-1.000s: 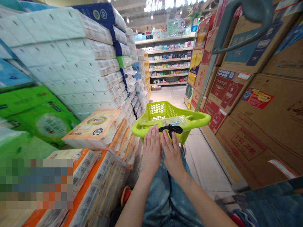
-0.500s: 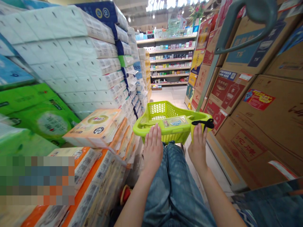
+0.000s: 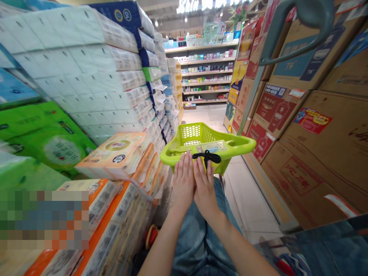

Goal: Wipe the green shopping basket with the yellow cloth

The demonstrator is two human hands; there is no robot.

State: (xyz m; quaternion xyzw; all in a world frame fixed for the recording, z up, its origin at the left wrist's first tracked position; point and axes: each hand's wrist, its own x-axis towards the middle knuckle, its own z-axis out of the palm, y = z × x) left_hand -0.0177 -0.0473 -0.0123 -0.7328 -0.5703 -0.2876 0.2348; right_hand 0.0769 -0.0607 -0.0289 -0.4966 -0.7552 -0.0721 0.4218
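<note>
My left hand (image 3: 184, 180) stretches over my knees with its fingers straight and close together, tips by the near rim of a lime-green plastic shopping basket (image 3: 238, 147). Beside it, nearly touching, is my right hand (image 3: 205, 186). A black cord (image 3: 207, 156), looped like a bow, lies at the right hand's fingertips, with something yellow partly hidden behind those fingers. What the cord belongs to I cannot make out. The basket has perforated walls and a label (image 3: 212, 147) on its near side. Whether the left hand touches the rim is unclear.
Tissue packs (image 3: 71, 76) are stacked high on the left, with orange-edged packs (image 3: 115, 151) nearer. Cardboard cartons (image 3: 304, 142) line the right, behind a grey handle (image 3: 316, 38) on a pole. Stocked shelves (image 3: 207, 61) stand beyond the tiled aisle (image 3: 212, 115).
My right hand has moved left, carrying the black cord from the basket's right corner to beside my left hand. My left hand has barely shifted, and the basket stays in nearly the same place.
</note>
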